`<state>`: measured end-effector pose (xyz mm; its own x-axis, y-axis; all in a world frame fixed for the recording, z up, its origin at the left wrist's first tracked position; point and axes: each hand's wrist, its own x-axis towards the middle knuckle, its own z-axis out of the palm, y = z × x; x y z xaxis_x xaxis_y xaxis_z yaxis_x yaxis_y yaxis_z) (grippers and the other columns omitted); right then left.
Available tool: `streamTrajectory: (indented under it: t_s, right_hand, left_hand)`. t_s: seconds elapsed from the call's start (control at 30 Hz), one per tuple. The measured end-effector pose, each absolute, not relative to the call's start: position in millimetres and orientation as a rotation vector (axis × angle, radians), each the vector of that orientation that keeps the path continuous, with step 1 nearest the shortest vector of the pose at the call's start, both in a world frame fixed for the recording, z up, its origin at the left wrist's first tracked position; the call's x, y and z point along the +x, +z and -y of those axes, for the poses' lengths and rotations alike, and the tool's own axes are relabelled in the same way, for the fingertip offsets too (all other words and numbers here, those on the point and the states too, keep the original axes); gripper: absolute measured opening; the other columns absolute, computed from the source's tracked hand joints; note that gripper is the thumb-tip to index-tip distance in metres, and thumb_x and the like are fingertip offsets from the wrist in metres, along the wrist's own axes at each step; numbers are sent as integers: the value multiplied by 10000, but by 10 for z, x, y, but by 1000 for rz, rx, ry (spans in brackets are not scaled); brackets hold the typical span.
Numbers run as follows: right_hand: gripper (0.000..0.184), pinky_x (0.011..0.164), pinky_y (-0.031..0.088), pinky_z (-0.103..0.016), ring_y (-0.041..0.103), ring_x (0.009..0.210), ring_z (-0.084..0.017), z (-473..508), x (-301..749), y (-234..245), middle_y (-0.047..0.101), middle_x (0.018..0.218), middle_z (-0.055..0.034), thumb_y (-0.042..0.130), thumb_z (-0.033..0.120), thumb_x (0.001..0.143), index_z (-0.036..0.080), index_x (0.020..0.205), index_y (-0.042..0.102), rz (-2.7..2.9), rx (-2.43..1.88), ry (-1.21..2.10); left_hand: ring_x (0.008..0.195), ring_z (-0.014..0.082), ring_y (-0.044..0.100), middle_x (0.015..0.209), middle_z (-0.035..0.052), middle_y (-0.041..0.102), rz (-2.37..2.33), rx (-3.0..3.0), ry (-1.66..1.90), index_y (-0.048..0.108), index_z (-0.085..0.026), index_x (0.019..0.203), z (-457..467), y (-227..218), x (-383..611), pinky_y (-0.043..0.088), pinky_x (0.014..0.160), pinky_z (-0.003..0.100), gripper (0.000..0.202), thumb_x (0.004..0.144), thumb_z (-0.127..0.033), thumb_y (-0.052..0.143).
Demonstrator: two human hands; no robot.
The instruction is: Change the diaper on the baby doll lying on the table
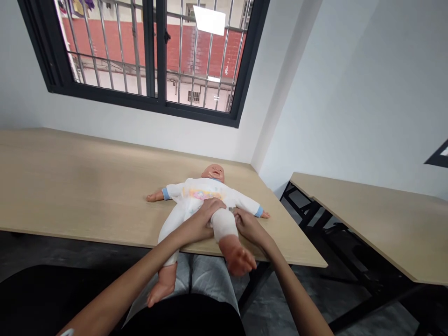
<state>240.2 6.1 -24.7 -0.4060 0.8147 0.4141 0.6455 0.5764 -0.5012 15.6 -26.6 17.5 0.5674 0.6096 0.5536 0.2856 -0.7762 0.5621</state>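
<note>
Left hand [199, 223] and right hand [249, 227] curl round the baby doll's [201, 191] raised leg [224, 224] — a slip could tip it off the bench [70, 177]

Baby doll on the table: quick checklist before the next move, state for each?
1. Left hand on the doll's raised leg: ok, fingers lie over it.
2. Right hand on that leg: ok, touching its other side.
3. Doll's torso on the table: ok, lying on its back.
4. Doll's other leg: not ok, hangs past the table edge.
5. White sleeper fastening: cannot tell, hands hide the middle.
</note>
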Motion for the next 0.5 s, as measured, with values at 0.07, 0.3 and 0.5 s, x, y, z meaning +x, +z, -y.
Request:
streamTrajectory:
  t_s: [0.07,0.3,0.5]
  right_hand:
    - [114,678,461,-289,562,709,-159,-31,2432,-260,600,774,-14,473,208,833,181,929,527,2088,-1136,527]
    - [372,519,396,-243,493,508,-117,17,2415,-331,529,580,67,672,395,689,186,909,457,1558,-1129,1124]
    - [376,551,424,-247,531,536,-122,100,2405,-333,560,603,58,684,381,684,197,923,461,1509,-1105,1168]
  left_hand:
    - [1150,253,449,1182,95,522,-773,2529,994,527,-197,1091,291,147,173,366,1027,422,386,718,-117,581]
    - [1118,290,442,1136,129,534,-1166,2999,862,559,-195,1026,296,-65,384,302,1014,537,295,787,-46,471]
    - [959,254,510,1028,106,548,-1407,2779,1008,498,-186,976,265,20,380,430,849,398,277,783,-17,392]
